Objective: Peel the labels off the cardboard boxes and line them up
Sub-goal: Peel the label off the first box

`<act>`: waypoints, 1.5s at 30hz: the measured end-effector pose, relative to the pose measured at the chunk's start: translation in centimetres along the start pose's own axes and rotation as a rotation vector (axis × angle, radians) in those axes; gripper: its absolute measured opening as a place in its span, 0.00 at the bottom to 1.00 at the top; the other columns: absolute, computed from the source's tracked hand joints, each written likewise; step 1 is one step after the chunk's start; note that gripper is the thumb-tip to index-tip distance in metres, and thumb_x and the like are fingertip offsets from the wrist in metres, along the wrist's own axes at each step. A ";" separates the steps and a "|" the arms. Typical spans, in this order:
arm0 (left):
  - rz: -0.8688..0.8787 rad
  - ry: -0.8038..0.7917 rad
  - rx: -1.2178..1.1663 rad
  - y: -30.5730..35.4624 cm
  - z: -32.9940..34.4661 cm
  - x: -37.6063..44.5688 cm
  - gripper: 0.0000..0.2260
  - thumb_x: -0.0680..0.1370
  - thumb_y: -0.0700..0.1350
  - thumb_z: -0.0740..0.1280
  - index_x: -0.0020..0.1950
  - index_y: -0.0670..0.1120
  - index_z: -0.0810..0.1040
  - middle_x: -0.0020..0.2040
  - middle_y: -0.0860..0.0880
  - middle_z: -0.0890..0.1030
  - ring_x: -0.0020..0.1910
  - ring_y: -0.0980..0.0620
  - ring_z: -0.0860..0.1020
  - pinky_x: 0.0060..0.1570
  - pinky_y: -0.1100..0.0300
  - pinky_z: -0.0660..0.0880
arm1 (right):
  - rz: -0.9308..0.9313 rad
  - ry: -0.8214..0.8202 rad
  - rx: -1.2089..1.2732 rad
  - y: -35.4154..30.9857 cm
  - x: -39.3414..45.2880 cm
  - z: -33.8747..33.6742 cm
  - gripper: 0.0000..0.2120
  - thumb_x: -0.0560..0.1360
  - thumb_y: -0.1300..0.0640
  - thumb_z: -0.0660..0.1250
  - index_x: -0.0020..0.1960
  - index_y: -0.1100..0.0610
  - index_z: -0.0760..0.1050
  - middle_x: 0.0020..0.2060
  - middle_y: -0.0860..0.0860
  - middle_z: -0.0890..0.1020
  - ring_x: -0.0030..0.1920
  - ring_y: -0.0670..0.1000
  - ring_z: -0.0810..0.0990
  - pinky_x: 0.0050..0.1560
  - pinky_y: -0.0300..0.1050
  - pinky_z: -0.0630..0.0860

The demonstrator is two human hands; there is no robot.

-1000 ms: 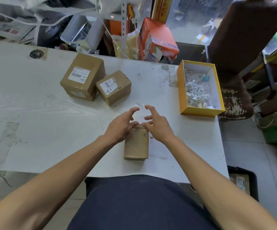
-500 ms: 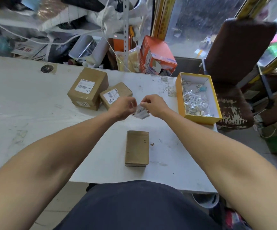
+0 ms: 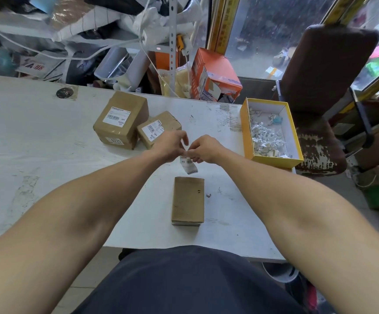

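step: label (image 3: 189, 165) is off the near box (image 3: 188, 200), both hands pinching it above the desk (image 3: 36, 137)
grip: left hand (image 3: 169, 147) and right hand (image 3: 204, 149) clamped on it
next: probably bin it in the yellow tray (image 3: 272, 160), then the 2 labelled boxes (image 3: 120, 121)

Bare worktop (image 3: 36, 141) lies open on the left and around the plain box (image 3: 188, 200) near the front edge, while two labelled boxes (image 3: 121, 120) block the far middle and the yellow tray (image 3: 247, 137) walls off the right.
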State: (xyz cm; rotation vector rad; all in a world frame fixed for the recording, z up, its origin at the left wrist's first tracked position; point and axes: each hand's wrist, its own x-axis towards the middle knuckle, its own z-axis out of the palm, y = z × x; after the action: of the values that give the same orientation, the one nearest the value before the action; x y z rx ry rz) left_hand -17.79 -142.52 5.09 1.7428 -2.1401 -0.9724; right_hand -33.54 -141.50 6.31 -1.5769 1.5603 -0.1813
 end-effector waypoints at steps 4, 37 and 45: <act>-0.004 0.006 -0.024 0.1 0.1 -0.1 0.08 0.71 0.41 0.77 0.44 0.46 0.79 0.42 0.48 0.83 0.38 0.50 0.83 0.40 0.48 0.83 | -0.019 0.036 -0.015 0.2 -0.1 -0.4 0.09 0.73 0.54 0.73 0.50 0.58 0.83 0.41 0.54 0.85 0.39 0.50 0.82 0.37 0.43 0.80; -0.263 -0.095 -0.562 1.2 -0.5 0.0 0.06 0.76 0.34 0.71 0.52 0.41 0.82 0.48 0.44 0.83 0.46 0.50 0.82 0.43 0.58 0.81 | -0.081 0.120 -0.065 0.0 -0.2 -0.3 0.06 0.72 0.60 0.74 0.47 0.62 0.84 0.37 0.56 0.85 0.36 0.49 0.85 0.45 0.46 0.84; -0.269 -0.109 -0.642 1.2 -1.2 -0.8 0.10 0.73 0.31 0.72 0.52 0.36 0.77 0.44 0.40 0.82 0.46 0.44 0.83 0.35 0.63 0.80 | -0.040 0.150 -0.155 -0.7 -0.1 0.0 0.07 0.72 0.57 0.75 0.42 0.62 0.83 0.32 0.54 0.85 0.32 0.48 0.85 0.43 0.47 0.84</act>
State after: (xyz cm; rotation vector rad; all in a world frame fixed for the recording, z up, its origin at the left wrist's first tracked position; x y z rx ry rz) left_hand -17.85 -142.12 6.86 1.6736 -1.4112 -1.6296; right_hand -33.07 -141.56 6.82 -1.7502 1.6926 -0.2096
